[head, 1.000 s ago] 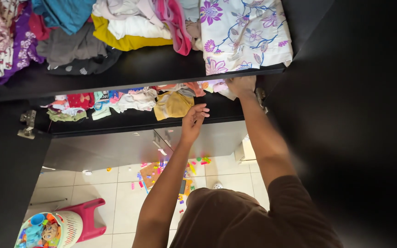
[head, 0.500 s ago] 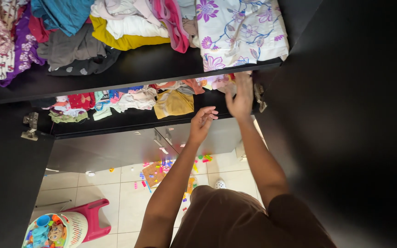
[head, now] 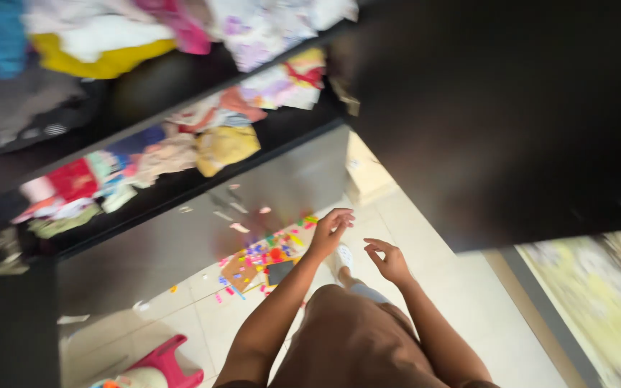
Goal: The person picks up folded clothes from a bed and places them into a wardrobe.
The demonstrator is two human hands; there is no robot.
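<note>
Overhead, a dark wardrobe [head: 483, 115] is holding blurred folded clothes [head: 145, 154] along its shelf edges. Below, left hand [head: 330, 231] and right hand [head: 389, 262] are hovering empty, fingers spread, above scattered coloured toy pieces [head: 267, 255].

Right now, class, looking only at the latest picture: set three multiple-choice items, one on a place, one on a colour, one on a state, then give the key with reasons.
1. Where do the scattered toy pieces lie?
A. On the tiled floor
B. On a shelf
C. In a hand

2. What colour is the stool at the bottom left?
A. Green
B. Pink
C. Black

3. How are the left hand and right hand?
A. Both gripping cloth
B. One holding a toy
C. Both open and empty

Key: 1 A, they spread over pale tiles; 2 B, its seat shows pink; 3 C, fingers are spread, holding nothing.
</note>
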